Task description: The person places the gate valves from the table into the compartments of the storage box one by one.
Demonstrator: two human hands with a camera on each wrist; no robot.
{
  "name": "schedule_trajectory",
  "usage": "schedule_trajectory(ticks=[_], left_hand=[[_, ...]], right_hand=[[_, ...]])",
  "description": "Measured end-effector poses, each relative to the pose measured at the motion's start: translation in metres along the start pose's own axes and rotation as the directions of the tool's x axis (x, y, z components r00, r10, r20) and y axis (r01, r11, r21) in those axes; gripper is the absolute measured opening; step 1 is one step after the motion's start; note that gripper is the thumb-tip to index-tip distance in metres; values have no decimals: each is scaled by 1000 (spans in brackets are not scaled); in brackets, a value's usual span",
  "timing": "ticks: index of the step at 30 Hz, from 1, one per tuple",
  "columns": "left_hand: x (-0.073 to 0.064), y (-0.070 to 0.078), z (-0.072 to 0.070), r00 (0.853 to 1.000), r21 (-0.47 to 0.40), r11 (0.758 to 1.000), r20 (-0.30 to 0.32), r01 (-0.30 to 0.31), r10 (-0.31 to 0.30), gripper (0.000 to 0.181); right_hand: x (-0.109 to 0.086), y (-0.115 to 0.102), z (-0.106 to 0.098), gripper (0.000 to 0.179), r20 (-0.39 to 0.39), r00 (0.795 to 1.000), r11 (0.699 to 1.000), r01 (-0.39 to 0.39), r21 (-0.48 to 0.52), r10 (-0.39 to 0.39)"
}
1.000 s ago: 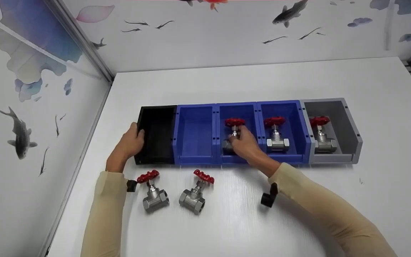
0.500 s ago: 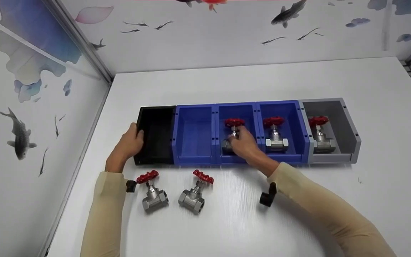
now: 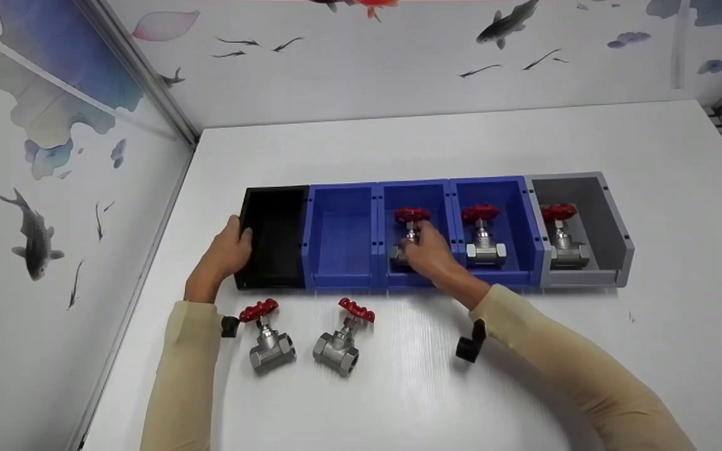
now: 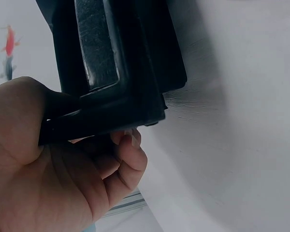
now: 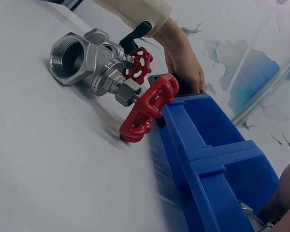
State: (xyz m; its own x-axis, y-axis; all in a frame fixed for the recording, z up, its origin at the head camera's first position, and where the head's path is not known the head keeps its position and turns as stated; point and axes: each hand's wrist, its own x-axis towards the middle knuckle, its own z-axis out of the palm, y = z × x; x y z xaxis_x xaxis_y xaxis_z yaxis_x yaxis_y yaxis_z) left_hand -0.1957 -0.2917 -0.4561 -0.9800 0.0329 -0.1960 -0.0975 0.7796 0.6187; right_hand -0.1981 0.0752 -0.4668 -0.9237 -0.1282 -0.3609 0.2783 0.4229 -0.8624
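A row of bins stands across the white table: a black bin (image 3: 273,238), three blue ones and a grey one. My left hand (image 3: 237,243) grips the black bin's left wall, thumb over the rim; the left wrist view shows my left hand (image 4: 87,169) curled under the black bin (image 4: 116,72). My right hand (image 3: 416,249) reaches into the middle blue bin (image 3: 417,188) and holds the steel body of a valve (image 3: 411,216) with a red handwheel, standing upright. In the right wrist view only an edge of my right hand (image 5: 286,203) shows.
The right blue bin holds a valve (image 3: 485,241), and so does the grey bin (image 3: 615,238). The left blue bin (image 3: 339,235) has nothing in it. Two more valves (image 3: 268,341) (image 3: 340,343) lie in front of the bins. Walls close the left and back.
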Motion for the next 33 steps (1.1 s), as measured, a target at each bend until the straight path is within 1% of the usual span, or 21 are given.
schedule_trajectory(ticks=[4, 9, 12, 17, 24, 27, 33], left_hand=[[-1, 2, 0, 1000, -4, 1000, -7, 1, -1, 32], [-1, 2, 1, 1000, -2, 1000, -16, 2, -2, 32], [-1, 2, 1, 1000, -5, 1000, -18, 4, -4, 32], [0, 0, 1, 1000, 2, 1000, -19, 0, 0, 34], [0, -3, 1, 1000, 1, 1000, -16, -7, 7, 34], [0, -2, 1, 1000, -4, 1000, -14, -6, 6, 34], [-1, 0, 1, 1000, -4, 1000, -17, 3, -3, 34]], right_hand=[[1, 1, -1, 63, 4, 1000, 1000, -13, -12, 13], [2, 0, -1, 61, -13, 1000, 999, 3, -35, -3], [1, -1, -1, 64, -6, 1000, 999, -3, -38, 3], [1, 0, -1, 65, -2, 1000, 999, 8, -37, -9], [0, -1, -1, 68, -6, 1000, 997, 12, -77, -13], [-1, -1, -1, 64, -13, 1000, 995, 25, -100, -26], [-2, -1, -1, 49, -21, 999, 994, 35, -104, -37]])
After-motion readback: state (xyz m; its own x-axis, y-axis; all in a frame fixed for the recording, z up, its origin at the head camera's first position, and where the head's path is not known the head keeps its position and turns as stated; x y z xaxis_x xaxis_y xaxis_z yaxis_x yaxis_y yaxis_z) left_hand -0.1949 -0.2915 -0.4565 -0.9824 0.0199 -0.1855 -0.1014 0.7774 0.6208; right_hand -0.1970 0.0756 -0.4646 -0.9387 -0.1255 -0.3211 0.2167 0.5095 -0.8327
